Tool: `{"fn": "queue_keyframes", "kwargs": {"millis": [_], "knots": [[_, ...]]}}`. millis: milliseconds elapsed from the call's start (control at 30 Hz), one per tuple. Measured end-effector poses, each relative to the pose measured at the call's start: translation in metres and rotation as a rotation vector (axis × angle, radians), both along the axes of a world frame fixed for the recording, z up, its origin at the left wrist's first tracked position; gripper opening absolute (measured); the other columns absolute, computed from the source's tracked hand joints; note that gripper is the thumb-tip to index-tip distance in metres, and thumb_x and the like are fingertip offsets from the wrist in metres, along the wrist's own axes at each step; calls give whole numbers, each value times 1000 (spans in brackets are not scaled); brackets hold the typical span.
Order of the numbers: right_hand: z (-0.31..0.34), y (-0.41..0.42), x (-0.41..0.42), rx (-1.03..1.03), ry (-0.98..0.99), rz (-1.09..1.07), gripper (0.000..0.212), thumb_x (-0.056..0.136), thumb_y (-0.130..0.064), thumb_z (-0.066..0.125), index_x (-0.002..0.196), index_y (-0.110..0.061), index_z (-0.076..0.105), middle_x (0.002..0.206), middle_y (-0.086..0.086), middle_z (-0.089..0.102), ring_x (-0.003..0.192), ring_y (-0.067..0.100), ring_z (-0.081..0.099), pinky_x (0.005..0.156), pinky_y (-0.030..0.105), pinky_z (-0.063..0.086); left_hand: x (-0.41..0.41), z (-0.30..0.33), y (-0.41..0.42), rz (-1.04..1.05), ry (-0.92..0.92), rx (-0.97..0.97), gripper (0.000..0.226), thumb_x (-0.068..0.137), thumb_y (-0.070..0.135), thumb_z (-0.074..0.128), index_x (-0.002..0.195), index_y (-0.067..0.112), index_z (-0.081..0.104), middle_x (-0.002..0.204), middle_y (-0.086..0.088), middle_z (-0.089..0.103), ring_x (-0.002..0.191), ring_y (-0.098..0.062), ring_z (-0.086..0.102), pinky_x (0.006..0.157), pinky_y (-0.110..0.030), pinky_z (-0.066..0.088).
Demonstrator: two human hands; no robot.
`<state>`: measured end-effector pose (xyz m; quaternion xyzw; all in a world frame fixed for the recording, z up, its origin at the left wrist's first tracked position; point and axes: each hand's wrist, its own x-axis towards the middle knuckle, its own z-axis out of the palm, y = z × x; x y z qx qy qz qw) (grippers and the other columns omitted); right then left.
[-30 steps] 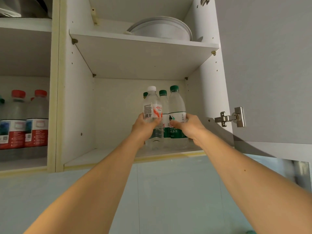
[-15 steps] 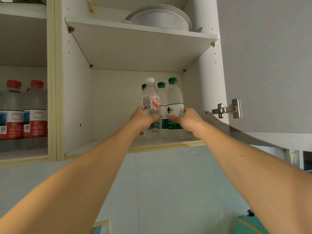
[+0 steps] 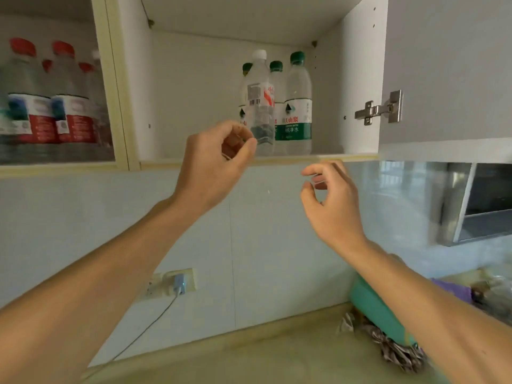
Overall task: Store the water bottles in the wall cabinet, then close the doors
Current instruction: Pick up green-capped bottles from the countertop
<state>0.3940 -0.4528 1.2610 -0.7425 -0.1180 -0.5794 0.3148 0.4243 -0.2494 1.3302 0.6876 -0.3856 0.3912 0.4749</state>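
A clear water bottle with a white cap (image 3: 259, 106) stands on the bottom shelf of the open wall cabinet (image 3: 304, 157), beside green-capped bottles (image 3: 298, 106) at its right end. My left hand (image 3: 216, 159) hangs just in front of the shelf edge with loosely curled fingers and holds nothing. My right hand (image 3: 329, 200) is lower, below the shelf, fingers also loosely curled and empty. The grey cabinet door (image 3: 448, 67) stands open on the right, its metal hinge (image 3: 378, 109) showing.
The left compartment holds several red-capped bottles (image 3: 47, 101). Below is a pale tiled wall with a socket and plugged-in charger (image 3: 178, 282). On the counter lie a teal roll (image 3: 379, 309) and a cloth (image 3: 393, 347). A metal range hood (image 3: 482, 203) hangs at right.
Both hands have let go of the bottles and drawn back and down out of the cabinet. The two bottles now stand on the shelf. The view has tilted downward.
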Motion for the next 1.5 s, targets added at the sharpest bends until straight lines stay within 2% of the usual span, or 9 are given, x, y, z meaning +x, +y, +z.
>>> {"fn": "queue_keyframes", "kwargs": {"millis": [267, 400, 533, 700, 767, 867, 1133, 1333, 1500], "knots": [[-134, 19, -16, 54, 443, 84, 17, 86, -1, 62, 96, -12, 69, 104, -2, 59, 84, 12, 61, 70, 6, 44, -9, -143, 35, 31, 241, 76, 16, 90, 31, 66, 87, 16, 70, 63, 5, 66, 55, -16, 66, 56, -36, 57], [-209, 25, -18, 32, 678, 73, 17, 84, 0, 63, 93, -13, 71, 100, 1, 64, 79, 13, 62, 71, 5, 42, -10, -241, 45, 38, 523, 164, 16, 86, 42, 65, 83, 27, 67, 64, 9, 67, 53, -12, 66, 55, -28, 55], [-281, 21, -25, 25, 906, 53, 15, 89, -6, 65, 100, -11, 73, 99, 4, 69, 86, 15, 64, 81, 19, 45, -13, -329, 46, 59, 763, 240, 12, 90, 35, 69, 85, 25, 69, 69, 9, 68, 60, -11, 67, 57, -31, 55], [-357, 15, -32, 75, 1209, 34, 20, 90, -12, 63, 107, -16, 73, 106, -3, 69, 89, 7, 59, 67, 2, 36, -21, -422, 41, 115, 1036, 451, 22, 91, 39, 70, 99, 18, 73, 90, 5, 70, 81, -11, 66, 74, -32, 58], [-381, 14, -36, 102, 1312, 57, 23, 91, -12, 62, 113, -13, 71, 111, 0, 69, 95, 12, 62, 73, 9, 42, -24, -449, 38, 134, 1103, 525, 26, 91, 41, 69, 105, 18, 72, 96, 7, 70, 87, -8, 66, 79, -26, 54], [-409, 11, -40, 136, 1452, 74, 33, 94, -14, 62, 126, -9, 64, 124, 8, 64, 110, 21, 61, 89, 28, 48, -27, -480, 27, 147, 1156, 631, 30, 93, 41, 68, 112, 18, 69, 106, 5, 70, 94, -11, 65, 87, -30, 55], [-449, -5, -27, 254, 1625, 69, 52, 94, -26, 66, 141, -9, 51, 135, 13, 56, 119, 28, 57, 100, 45, 51, -22, -519, -21, 222, 1217, 789, 30, 96, 37, 65, 117, 15, 68, 113, -2, 71, 99, -20, 67, 91, -39, 55], [-474, -12, -9, 381, 1734, 115, 39, 90, -32, 70, 121, -9, 62, 107, 12, 70, 91, 27, 70, 82, 43, 60, -14, -531, -48, 217, 1258, 920, 29, 98, 39, 62, 116, 16, 67, 113, -5, 71, 90, -19, 66, 67, -28, 46], [-484, -22, 1, 445, 1740, 151, 25, 89, -28, 73, 96, -5, 70, 81, 9, 70, 67, 20, 65, 62, 32, 53, -8, -536, -59, 220, 1312, 911, 29, 97, 32, 64, 120, 16, 68, 122, -8, 69, 105, -25, 66, 87, -32, 52]]}}
